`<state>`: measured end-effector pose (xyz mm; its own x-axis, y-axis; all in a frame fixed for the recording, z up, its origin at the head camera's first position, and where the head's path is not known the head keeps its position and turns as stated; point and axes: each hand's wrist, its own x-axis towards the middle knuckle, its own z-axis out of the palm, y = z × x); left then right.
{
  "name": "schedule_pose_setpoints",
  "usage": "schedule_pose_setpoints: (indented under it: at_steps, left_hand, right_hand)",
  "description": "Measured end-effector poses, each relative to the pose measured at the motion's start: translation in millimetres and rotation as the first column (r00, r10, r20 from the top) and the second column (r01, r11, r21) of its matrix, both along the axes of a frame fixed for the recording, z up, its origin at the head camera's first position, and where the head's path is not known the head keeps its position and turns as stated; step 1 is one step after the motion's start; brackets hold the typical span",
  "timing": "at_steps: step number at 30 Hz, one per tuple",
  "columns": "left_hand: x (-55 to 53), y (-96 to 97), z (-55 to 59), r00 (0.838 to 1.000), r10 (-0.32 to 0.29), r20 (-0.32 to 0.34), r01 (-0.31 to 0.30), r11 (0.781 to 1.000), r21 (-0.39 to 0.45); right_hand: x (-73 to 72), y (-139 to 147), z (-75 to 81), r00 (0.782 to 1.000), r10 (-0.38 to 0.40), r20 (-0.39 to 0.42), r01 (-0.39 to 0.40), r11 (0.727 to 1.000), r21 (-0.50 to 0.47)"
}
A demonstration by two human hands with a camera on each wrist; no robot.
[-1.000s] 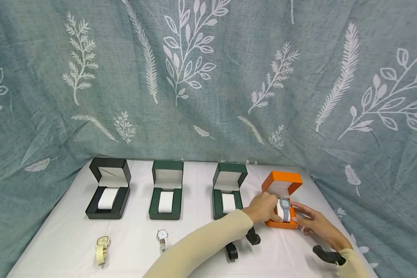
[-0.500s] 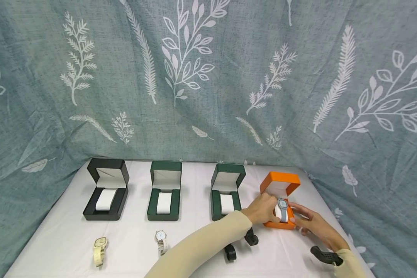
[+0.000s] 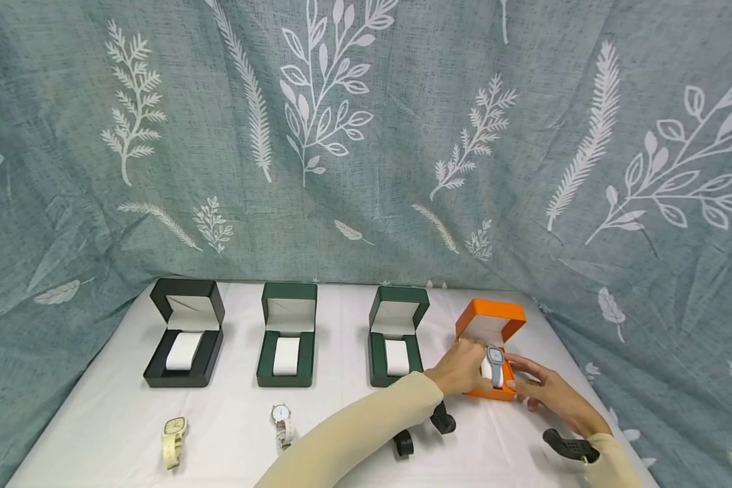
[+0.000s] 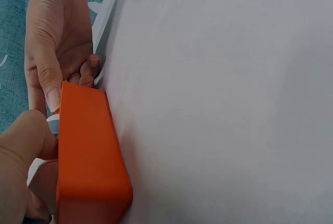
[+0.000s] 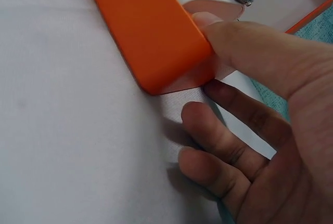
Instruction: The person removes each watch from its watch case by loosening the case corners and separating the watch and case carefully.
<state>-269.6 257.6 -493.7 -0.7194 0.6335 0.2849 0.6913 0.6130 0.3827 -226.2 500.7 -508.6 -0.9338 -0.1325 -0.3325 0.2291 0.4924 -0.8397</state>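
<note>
An orange watch box [image 3: 491,308] stands with its lid up at the table's right. Inside, a watch [image 3: 495,356] with a light blue-grey strap is wrapped round a white cushion. My left hand [image 3: 457,369] reaches in from the left and grips the cushion beside the watch, its curled fingers partly hidden behind the box [image 4: 86,141] in the left wrist view. On the right side, my right hand [image 3: 552,393] steadies the box. In the right wrist view, the thumb [image 5: 250,47] presses on the rim of the box [image 5: 151,37], and the index finger touches its lower corner.
Two green watch boxes [image 3: 271,359] and a black one [image 3: 152,369] stand lid-up with bare white cushions. Nearer lie a cream watch [image 3: 172,440], a white-strapped watch [image 3: 281,423] and a black band-like item [image 3: 404,443]. A leaf-patterned curtain [image 3: 341,217] hangs behind.
The whole head view has shifted slightly left. Both hands stay at the orange box, with almost no movement of the watch.
</note>
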Motion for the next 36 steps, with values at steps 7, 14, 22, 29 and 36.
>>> schedule_pose_setpoints:
  at_steps: [7,14,22,29,36]
  left_hand:
    - [-4.2,-0.8,4.0,0.997,0.033,0.07,-0.039,0.996,0.075]
    - [-3.8,-2.9,6.7,0.997,0.023,0.077,-0.032,0.993,0.113]
    - [-2.3,-3.9,7.8,0.998,0.036,0.054,-0.042,0.991,0.128]
    - [0.0,-9.0,10.9,0.999,0.001,0.045,-0.008,0.989,0.149]
    - [4.5,-16.0,16.8,0.988,-0.004,0.152,-0.025,0.981,0.191]
  right_hand:
    - [-0.3,1.2,1.0,0.999,0.031,0.021,-0.031,1.0,0.0]
    - [-0.2,0.5,1.1,1.0,-0.001,0.027,0.001,1.0,0.005]
    - [1.7,-0.6,1.1,1.0,-0.002,-0.004,0.002,1.0,0.022]
    - [8.8,-5.8,10.4,0.988,-0.055,-0.143,0.067,0.995,0.075]
    - [12.5,-15.3,23.4,0.965,-0.016,-0.263,0.038,0.996,0.079]
